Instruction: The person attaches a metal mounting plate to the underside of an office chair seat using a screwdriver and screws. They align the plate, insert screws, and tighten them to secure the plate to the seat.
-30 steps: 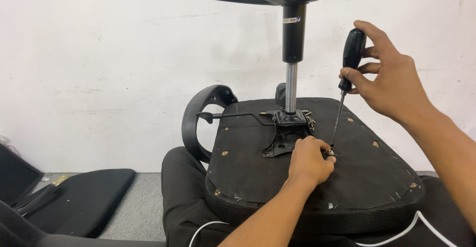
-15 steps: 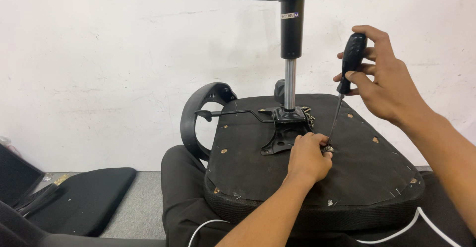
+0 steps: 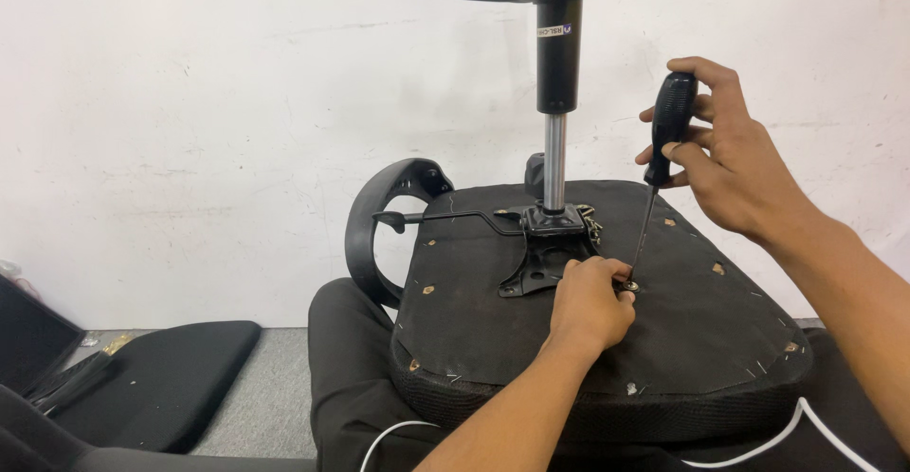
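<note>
A: From the head view, where's the screw?

B: On the upturned chair seat [image 3: 607, 339], right of the metal plate [image 3: 545, 259]. My left hand [image 3: 590, 303] pinches the screw [image 3: 629, 286] steady; my right hand [image 3: 725, 154] wraps fingers round the screwdriver [image 3: 664, 140], upright to drive straight.

From here I read the screwdriver [image 3: 661, 159] as a glossy black plastic handle on a thin, dull metal shaft. The seat underside [image 3: 493, 311] is matt black cloth — a rough weave, stapled near its edges — with coarser mesh fabric along the front rim. The gas lift column [image 3: 555, 159] shines like polished metal below a satin black sleeve. The mounting plate [image 3: 540, 263] looks like black painted metal, the armrest [image 3: 374, 226] smooth plastic.
</note>
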